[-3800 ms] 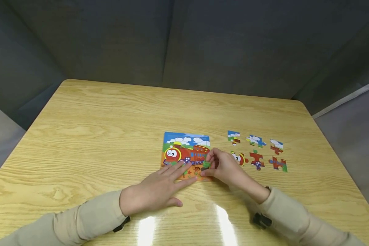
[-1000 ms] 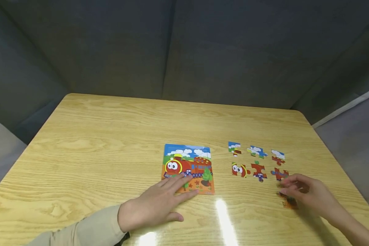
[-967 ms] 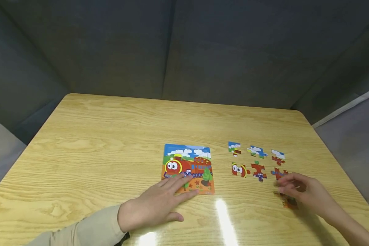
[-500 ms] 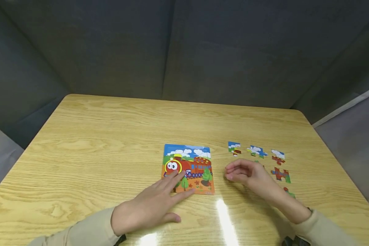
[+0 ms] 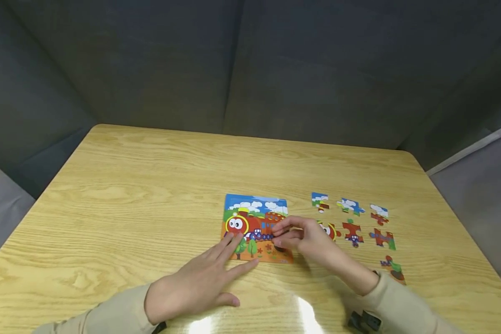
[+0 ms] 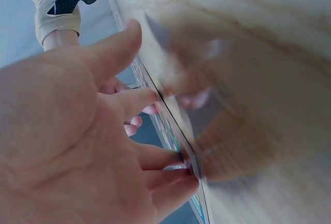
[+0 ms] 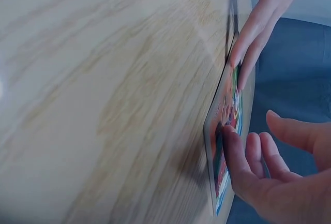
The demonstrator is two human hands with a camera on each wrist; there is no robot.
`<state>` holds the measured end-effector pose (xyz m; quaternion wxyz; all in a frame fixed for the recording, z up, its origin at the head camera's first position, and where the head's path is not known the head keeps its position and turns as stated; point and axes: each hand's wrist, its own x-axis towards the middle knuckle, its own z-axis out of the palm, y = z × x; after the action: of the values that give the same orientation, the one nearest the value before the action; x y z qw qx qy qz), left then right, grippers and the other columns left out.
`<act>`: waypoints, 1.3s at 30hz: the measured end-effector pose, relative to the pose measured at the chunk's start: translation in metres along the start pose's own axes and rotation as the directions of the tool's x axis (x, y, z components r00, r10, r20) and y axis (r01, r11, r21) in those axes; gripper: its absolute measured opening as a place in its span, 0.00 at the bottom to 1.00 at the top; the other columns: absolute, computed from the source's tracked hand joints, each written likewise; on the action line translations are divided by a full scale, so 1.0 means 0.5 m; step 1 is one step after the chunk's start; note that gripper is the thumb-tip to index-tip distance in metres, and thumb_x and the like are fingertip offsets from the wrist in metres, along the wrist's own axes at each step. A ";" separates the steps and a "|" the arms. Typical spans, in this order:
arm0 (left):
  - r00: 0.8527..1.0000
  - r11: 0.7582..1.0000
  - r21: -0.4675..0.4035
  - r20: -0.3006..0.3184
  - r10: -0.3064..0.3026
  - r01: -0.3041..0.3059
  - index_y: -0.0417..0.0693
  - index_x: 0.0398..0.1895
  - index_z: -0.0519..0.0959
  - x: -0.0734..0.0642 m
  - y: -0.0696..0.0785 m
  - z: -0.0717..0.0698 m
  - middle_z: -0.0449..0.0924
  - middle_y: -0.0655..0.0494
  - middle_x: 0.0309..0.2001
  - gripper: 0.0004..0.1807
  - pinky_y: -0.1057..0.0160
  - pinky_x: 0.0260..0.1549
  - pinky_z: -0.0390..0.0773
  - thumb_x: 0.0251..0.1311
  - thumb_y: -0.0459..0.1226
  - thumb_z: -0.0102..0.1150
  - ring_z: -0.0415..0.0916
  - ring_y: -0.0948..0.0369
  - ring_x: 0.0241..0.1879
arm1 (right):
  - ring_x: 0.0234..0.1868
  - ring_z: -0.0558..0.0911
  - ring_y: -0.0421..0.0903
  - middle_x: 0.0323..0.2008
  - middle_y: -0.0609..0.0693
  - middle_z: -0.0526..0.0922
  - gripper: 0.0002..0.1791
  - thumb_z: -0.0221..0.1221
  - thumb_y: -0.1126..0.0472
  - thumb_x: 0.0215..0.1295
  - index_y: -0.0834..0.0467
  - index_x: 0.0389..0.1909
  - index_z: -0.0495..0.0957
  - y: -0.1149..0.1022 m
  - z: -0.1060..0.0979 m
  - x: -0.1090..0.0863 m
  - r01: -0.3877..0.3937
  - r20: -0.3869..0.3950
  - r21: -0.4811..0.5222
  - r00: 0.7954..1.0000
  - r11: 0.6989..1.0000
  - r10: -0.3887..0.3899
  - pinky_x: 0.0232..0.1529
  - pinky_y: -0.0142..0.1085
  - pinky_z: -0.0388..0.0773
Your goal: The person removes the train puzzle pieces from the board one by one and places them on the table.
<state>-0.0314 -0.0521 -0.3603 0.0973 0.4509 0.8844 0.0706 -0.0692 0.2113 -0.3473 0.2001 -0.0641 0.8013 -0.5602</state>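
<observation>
A train jigsaw puzzle (image 5: 256,204) lies flat on the table, showing a red engine with eyes, clouds and green trees. My left hand (image 5: 196,278) rests on its lower left part with fingers spread; the left wrist view has those fingertips at the board's edge. At the lower right part, the fingertips of my right hand (image 5: 306,236) touch the picture, thumb and fingers bent. In the right wrist view, one fingertip of that hand (image 7: 274,177) meets the board (image 7: 210,164), and no loose piece shows between the digits. The right hand hides part of the carriages.
Several loose puzzle pieces lie in rows to the right, among them a red middle piece (image 5: 352,231), a cloud piece (image 5: 350,206) and a tree piece (image 5: 396,269). The right forearm passes in front of them. Dark cloth hangs behind the table (image 5: 150,162).
My right hand set the tree piece down below the other loose pieces, then came back left to the puzzle. My left hand has slid slightly left and toward the body, still on the puzzle.
</observation>
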 end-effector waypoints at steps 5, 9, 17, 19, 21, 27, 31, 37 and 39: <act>1.000 1.000 -0.003 -0.010 0.001 -0.001 0.60 0.76 0.59 -0.001 0.000 0.001 0.43 0.32 0.75 0.40 0.48 0.67 0.60 0.62 0.58 0.56 0.43 0.41 0.74 | 0.41 0.85 0.51 0.44 0.61 0.82 0.12 0.63 0.72 0.62 0.70 0.46 0.78 0.000 0.007 0.009 -0.013 -0.011 -0.039 1.000 0.999 0.012 0.41 0.37 0.83; 1.000 1.000 -0.007 -0.009 -0.004 0.004 0.60 0.76 0.60 0.002 0.000 -0.002 0.43 0.32 0.75 0.40 0.49 0.66 0.62 0.62 0.57 0.57 0.45 0.40 0.74 | 0.39 0.85 0.50 0.43 0.59 0.82 0.13 0.64 0.71 0.61 0.68 0.46 0.78 -0.002 0.013 0.016 -0.014 -0.027 -0.071 1.000 0.997 0.012 0.39 0.37 0.83; 1.000 0.999 -0.035 0.015 -0.026 0.026 0.61 0.75 0.61 0.005 0.000 -0.009 0.42 0.34 0.76 0.39 0.49 0.65 0.65 0.62 0.56 0.58 0.45 0.42 0.74 | 0.34 0.84 0.48 0.41 0.57 0.82 0.16 0.69 0.70 0.56 0.67 0.47 0.80 -0.001 0.027 0.029 0.020 -0.057 -0.120 0.998 0.993 -0.027 0.32 0.33 0.81; 1.000 0.999 -0.034 0.015 -0.026 0.027 0.62 0.75 0.61 0.004 0.000 -0.009 0.42 0.34 0.76 0.39 0.50 0.65 0.64 0.62 0.56 0.59 0.45 0.42 0.74 | 0.32 0.83 0.47 0.39 0.56 0.82 0.16 0.70 0.69 0.56 0.66 0.45 0.81 0.001 0.030 0.032 0.060 -0.049 -0.162 0.996 0.985 -0.069 0.32 0.32 0.80; 1.000 0.999 -0.025 0.012 -0.026 0.026 0.62 0.75 0.61 0.003 0.001 -0.009 0.42 0.34 0.76 0.39 0.50 0.65 0.64 0.61 0.57 0.59 0.45 0.42 0.74 | 0.30 0.82 0.45 0.36 0.54 0.83 0.13 0.70 0.70 0.55 0.66 0.43 0.83 0.004 0.033 0.035 0.116 -0.034 -0.224 0.991 0.968 -0.127 0.30 0.31 0.80; 1.000 0.999 0.012 0.006 -0.030 0.030 0.62 0.75 0.61 0.004 0.002 -0.009 0.44 0.34 0.75 0.39 0.50 0.63 0.66 0.61 0.57 0.59 0.46 0.42 0.74 | 0.23 0.77 0.39 0.26 0.48 0.82 0.08 0.70 0.72 0.53 0.62 0.33 0.84 0.011 0.045 0.038 0.250 -0.007 -0.370 0.962 0.895 -0.272 0.24 0.30 0.76; 0.999 0.999 0.024 0.016 -0.037 0.036 0.63 0.75 0.61 0.006 0.002 -0.009 0.46 0.34 0.75 0.39 0.50 0.63 0.67 0.61 0.57 0.59 0.47 0.42 0.74 | 0.25 0.77 0.40 0.26 0.48 0.81 0.08 0.70 0.73 0.53 0.61 0.32 0.83 0.010 0.050 0.038 0.273 0.002 -0.372 0.956 0.887 -0.293 0.25 0.31 0.77; 0.999 0.999 0.033 0.016 -0.038 0.037 0.64 0.75 0.61 0.006 0.003 -0.008 0.46 0.34 0.75 0.39 0.50 0.63 0.68 0.61 0.57 0.59 0.48 0.42 0.73 | 0.27 0.81 0.42 0.28 0.49 0.82 0.08 0.69 0.74 0.54 0.62 0.32 0.82 0.011 0.052 0.037 0.272 0.013 -0.343 0.959 0.899 -0.285 0.28 0.32 0.80; 0.999 0.999 0.038 0.010 -0.034 0.034 0.64 0.75 0.62 0.006 0.003 -0.008 0.46 0.34 0.75 0.39 0.50 0.62 0.68 0.61 0.57 0.59 0.48 0.42 0.73 | 0.28 0.81 0.42 0.29 0.50 0.83 0.07 0.68 0.74 0.54 0.62 0.33 0.82 0.010 0.051 0.036 0.274 0.016 -0.329 0.959 0.904 -0.285 0.29 0.32 0.81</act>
<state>-0.0328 -0.0489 -0.3564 0.0946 0.4379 0.8927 0.0497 -0.0752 0.1850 -0.3638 0.0915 -0.2014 0.8688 -0.4430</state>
